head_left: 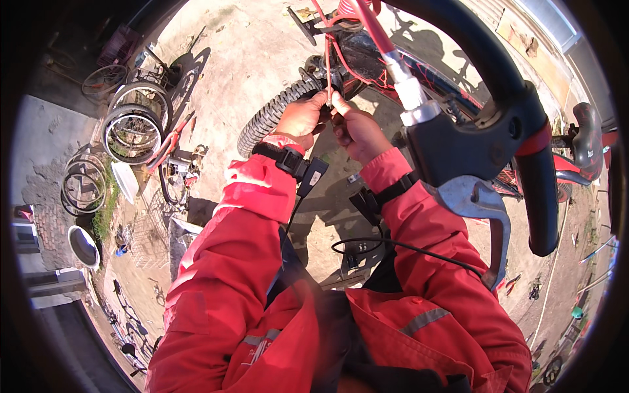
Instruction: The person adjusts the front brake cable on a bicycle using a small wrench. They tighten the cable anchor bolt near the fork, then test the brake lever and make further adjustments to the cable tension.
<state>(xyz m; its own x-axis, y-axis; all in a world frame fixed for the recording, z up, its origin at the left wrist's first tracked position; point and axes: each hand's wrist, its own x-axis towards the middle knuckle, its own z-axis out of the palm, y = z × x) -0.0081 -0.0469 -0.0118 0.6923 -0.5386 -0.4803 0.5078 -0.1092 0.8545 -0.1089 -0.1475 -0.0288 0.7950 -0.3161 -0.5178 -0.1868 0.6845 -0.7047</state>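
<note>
Both the left hand and right hand pinch a thin red cable, fingers clenched on it. Beyond the fingertips sits the knobby front tyre; right of them, the black handlebar grip.

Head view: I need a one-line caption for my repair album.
Both hands, left and right, pinch a thin cable beside a bicycle's knobby tyre.

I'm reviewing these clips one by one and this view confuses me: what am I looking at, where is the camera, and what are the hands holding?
The camera is worn on a person's head and looks down, so the red sleeves are the person's own. The left hand and right hand meet on a thin cable of a bicycle, beside its knobby tyre. The big dark shape close by is the handlebar grip with its brake lever. On the dirt ground at left lie spare wheels.
</note>
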